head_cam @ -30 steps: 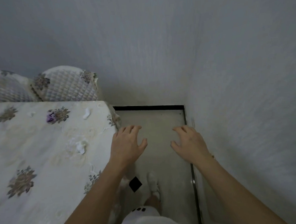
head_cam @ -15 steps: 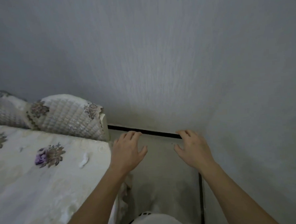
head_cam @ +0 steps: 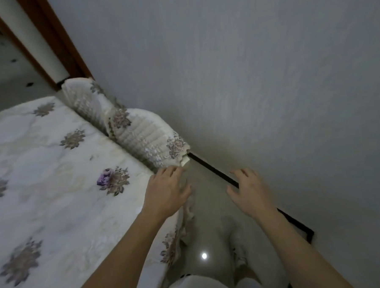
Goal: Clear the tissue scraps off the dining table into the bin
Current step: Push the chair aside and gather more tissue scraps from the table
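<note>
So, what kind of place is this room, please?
Probably a home dining area: a table under a cream floral embroidered tablecloth, quilted floral chair-back covers against a pale textured wall, and a brown wooden door frame.

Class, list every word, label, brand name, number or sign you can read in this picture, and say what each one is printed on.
None: no readable text appears anywhere.
The cream floral tablecloth carries only flower patterns.
The crumpled purple scrap shows no lettering; it is too blurred to tell more.
The quilted floral chair covers, grey wall and both bare hands, left hand and right hand, bear no writing.
</note>
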Tool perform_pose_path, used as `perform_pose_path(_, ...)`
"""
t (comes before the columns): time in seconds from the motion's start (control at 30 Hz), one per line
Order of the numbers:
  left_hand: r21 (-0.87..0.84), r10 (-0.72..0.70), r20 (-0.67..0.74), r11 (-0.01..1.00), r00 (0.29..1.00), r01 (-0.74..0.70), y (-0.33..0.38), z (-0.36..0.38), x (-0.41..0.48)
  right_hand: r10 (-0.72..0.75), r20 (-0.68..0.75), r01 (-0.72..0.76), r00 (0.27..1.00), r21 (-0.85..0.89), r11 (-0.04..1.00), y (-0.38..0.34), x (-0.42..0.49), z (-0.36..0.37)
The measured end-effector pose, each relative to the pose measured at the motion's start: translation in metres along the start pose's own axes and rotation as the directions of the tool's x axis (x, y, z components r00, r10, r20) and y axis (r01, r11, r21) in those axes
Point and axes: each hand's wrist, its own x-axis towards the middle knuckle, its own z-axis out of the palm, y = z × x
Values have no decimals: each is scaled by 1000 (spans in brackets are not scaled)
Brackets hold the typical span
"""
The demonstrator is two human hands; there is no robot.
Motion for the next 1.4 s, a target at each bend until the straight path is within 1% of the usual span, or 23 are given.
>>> perform_pose_path(0.07,-7,-97,-6,995,995,97,-14,1,1,-106,51,105,993,24,994,-8,33,11)
perform_pose_path(0.13,-5,-218,-12,976,976,218,-25,0,-3,-211,105,207,972,47,977,-21,62,19)
perform_pose_path(0.2,-15,-346,-17,938,938,345,-31,-2,-12,-294,144,281,945,103,954,-37,84,23)
perform_pose_path(0.3,-47,-511,-42,859,859,509,-34,-7,-36,-412,182,370,893,226,901,-64,104,26)
perform_pose_path(0.37,-67,-616,-72,788,784,612,-33,-9,-55,-499,219,429,839,299,853,-81,114,31)
perform_pose_path(0.47,-112,-762,-102,648,640,753,-25,-8,-89,-610,278,515,742,344,785,-106,126,43)
perform_pose_path(0.63,-175,-901,-135,431,412,885,-14,1,-157,-682,412,564,604,385,731,-145,121,71)
perform_pose_path(0.7,-220,-935,-127,353,332,909,-12,8,-181,-689,441,563,576,398,725,-156,118,84)
perform_pose_path(0.77,-252,-958,-122,281,258,926,-13,16,-203,-674,472,539,569,405,738,-166,115,97)
perform_pose_path(0.87,-311,-989,-74,148,131,939,-18,26,-229,-652,523,542,549,370,754,-176,112,117)
perform_pose_path(0.9,-328,-993,-59,120,107,937,-21,29,-234,-646,539,550,541,355,756,-180,110,123)
perform_pose_path(0.97,-340,-994,-49,106,95,934,-30,38,-241,-635,562,567,529,323,758,-186,108,135)
perform_pose_path(1.07,-374,-997,13,69,79,925,-49,51,-245,-601,602,593,525,248,766,-191,105,148)
perform_pose_path(1.3,-379,-993,48,84,110,922,-88,80,-235,-511,686,608,517,125,784,-192,102,173)
perform_pose_path(1.4,-386,-991,61,88,121,918,-99,90,-229,-481,713,600,511,105,793,-191,102,182)
